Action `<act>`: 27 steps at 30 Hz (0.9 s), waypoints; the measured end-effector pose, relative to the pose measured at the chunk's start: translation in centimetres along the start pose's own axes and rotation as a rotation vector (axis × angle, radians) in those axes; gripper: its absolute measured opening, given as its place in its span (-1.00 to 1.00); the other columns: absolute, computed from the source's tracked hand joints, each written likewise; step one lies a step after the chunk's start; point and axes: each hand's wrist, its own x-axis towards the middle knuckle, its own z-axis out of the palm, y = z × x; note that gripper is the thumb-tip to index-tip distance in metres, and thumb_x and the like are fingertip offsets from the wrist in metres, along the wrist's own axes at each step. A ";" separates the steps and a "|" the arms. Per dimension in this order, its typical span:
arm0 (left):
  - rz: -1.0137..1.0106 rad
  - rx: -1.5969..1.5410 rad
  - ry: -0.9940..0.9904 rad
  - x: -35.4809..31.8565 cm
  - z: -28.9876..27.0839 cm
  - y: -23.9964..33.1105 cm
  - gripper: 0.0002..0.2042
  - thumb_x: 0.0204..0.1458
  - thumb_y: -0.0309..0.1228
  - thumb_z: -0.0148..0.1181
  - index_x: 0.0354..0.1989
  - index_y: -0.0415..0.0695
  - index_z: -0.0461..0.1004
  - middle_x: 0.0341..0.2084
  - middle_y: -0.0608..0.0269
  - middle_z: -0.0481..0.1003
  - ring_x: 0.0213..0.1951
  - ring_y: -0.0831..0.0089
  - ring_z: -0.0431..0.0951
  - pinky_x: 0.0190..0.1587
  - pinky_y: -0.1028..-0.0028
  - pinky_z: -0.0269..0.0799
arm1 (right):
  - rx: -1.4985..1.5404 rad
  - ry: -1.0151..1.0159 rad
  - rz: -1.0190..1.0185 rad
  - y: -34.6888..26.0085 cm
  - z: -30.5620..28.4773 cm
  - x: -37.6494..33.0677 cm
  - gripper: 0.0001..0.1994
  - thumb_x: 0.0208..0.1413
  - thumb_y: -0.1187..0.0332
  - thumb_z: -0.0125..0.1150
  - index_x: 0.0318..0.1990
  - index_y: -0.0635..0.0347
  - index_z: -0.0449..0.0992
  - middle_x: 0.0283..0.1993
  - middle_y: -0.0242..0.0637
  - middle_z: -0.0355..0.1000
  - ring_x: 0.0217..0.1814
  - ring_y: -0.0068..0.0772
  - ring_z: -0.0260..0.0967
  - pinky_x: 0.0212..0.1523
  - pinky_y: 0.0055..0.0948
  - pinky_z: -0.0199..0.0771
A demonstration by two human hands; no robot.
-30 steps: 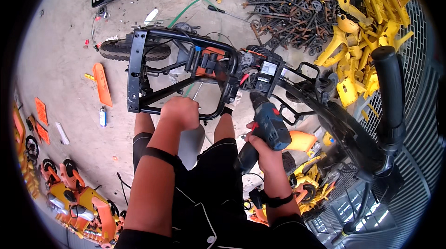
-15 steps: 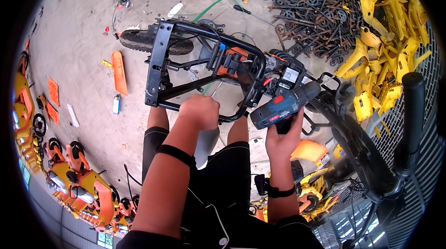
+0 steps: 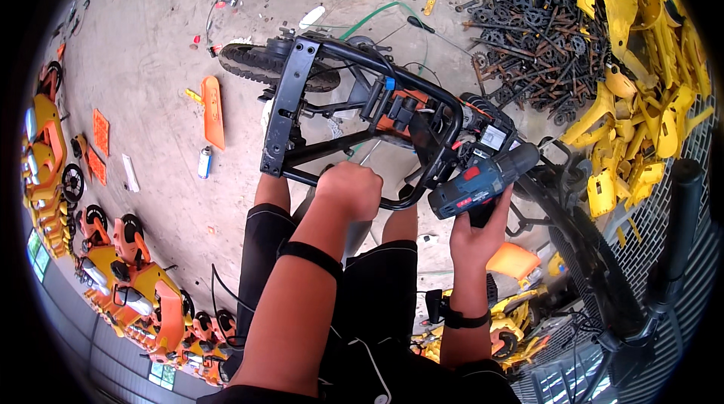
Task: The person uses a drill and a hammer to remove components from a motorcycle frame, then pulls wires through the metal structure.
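Observation:
My left hand (image 3: pixel 349 191) is closed in a fist at the near rail of a black tubular scooter frame (image 3: pixel 324 154). From the fist sticks a thin metal shaft (image 3: pixel 369 153), which looks like a screwdriver's; its handle is hidden inside the fingers. My right hand (image 3: pixel 480 237) grips a blue-black cordless drill (image 3: pixel 483 182) from below, its chuck pointing up and right. The drill is held over the frame's right end, near wiring and a small white-labelled part (image 3: pixel 494 137). Orange and black parts (image 3: pixel 407 108) sit inside the frame, and a knobbly tyre (image 3: pixel 253 63) lies at its far left.
Rusty crank parts (image 3: pixel 535 46) form a heap at the far right, beside piled yellow panels (image 3: pixel 660 95). A handlebar grip (image 3: pixel 685 178) rises at right. Orange scooters (image 3: pixel 151 291) stand at left. An orange panel (image 3: pixel 213 114) and a spray can (image 3: pixel 204 163) are on the floor.
The whole scene has shifted right and slightly down in view, as the head turned. Both hands keep their grips, and the drill stays over the same end of the frame.

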 end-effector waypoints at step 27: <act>-0.020 -0.006 -0.071 -0.6 -1.2 0.4 -0.72 -0.01 -0.42 0.09 -0.20 -0.09 0.72 -0.17 0.05 0.68 -0.06 0.10 0.68 0.02 0.24 0.61 | -0.045 -0.026 0.075 -1.3 -0.3 1.5 -0.11 -0.10 0.73 0.20 0.50 0.38 0.06 0.23 0.09 0.41 0.25 -0.14 0.44 0.29 -0.31 0.36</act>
